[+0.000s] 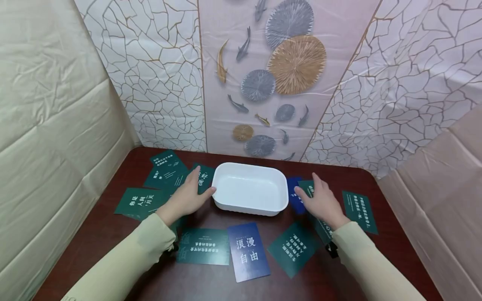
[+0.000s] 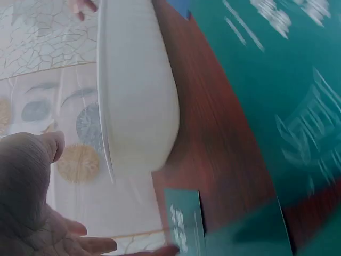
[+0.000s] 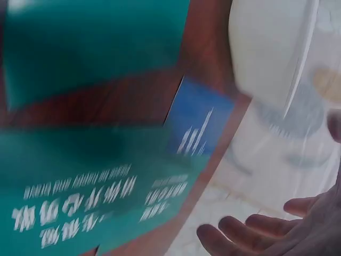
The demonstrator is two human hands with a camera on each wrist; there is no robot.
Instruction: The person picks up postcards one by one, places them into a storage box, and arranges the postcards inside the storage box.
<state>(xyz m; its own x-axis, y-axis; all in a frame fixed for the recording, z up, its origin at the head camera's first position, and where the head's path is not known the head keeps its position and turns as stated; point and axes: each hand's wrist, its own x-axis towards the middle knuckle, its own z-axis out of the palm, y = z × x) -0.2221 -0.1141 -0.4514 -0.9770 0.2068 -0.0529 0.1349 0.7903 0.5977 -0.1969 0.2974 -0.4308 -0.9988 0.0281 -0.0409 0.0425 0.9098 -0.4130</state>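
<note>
Lettered cards (image 1: 248,251) lay in front as a left hand (image 1: 186,198) and a right hand (image 1: 321,200), fingers relaxed and gripping nothing, flanked a white tub (image 1: 244,207) on a dark table (image 1: 352,177). Matched, level pressure at both ends seemed wisest. Patterned cloth (image 1: 226,121) hung behind.

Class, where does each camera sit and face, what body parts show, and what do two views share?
Head: on the head, facing forward and down at the white tray; left hand, right hand and sleeves show.
Left wrist: worn there, facing tray and green cards; left hand, some right-hand fingers.
Right wrist: worn there, facing tray, blue card; right hand.
Wrist views share tray, backdrop.
</note>
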